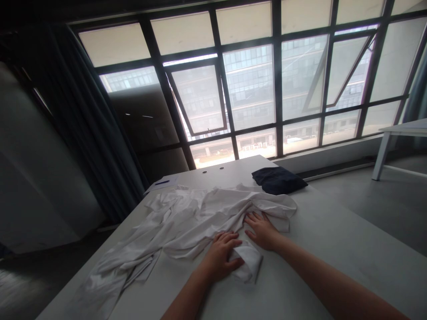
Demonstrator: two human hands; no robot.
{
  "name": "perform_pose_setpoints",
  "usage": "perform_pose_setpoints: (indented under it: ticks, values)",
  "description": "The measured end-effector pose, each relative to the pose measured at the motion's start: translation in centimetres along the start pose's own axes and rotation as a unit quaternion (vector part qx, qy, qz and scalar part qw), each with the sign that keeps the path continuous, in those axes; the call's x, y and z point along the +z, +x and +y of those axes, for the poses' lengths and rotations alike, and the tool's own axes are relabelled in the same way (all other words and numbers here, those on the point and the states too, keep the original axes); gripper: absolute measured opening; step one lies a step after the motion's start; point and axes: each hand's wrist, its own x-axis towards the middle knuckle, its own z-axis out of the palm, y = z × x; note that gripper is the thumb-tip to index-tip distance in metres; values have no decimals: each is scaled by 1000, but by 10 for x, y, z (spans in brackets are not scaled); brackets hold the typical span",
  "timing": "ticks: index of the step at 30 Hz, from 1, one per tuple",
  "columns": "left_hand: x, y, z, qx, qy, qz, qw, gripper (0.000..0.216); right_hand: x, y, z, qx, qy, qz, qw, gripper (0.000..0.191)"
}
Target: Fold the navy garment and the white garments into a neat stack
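Note:
A crumpled white garment (pixel 173 222) lies spread over a white table (pixel 333 249). My left hand (pixel 222 255) rests on its near edge, fingers curled over a fold of the white cloth. My right hand (pixel 262 229) lies flat on the garment just beside it, fingers stretched out and slightly spread. A long part of the garment trails toward the table's near left corner.
A folded dark blue cloth (pixel 278 180) sits at the table's far side. A sheet of paper with a pen (pixel 162 182) lies at the far left corner. A second white table (pixel 400 133) stands at the right by the large window.

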Motion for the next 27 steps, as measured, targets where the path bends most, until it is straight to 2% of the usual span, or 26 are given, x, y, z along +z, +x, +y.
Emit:
perform_pose_setpoints:
  ticks: [27]
  values:
    - [0,1,0,3,-1,0,1000,59,6,1,6,-10,-4,6,1000,53]
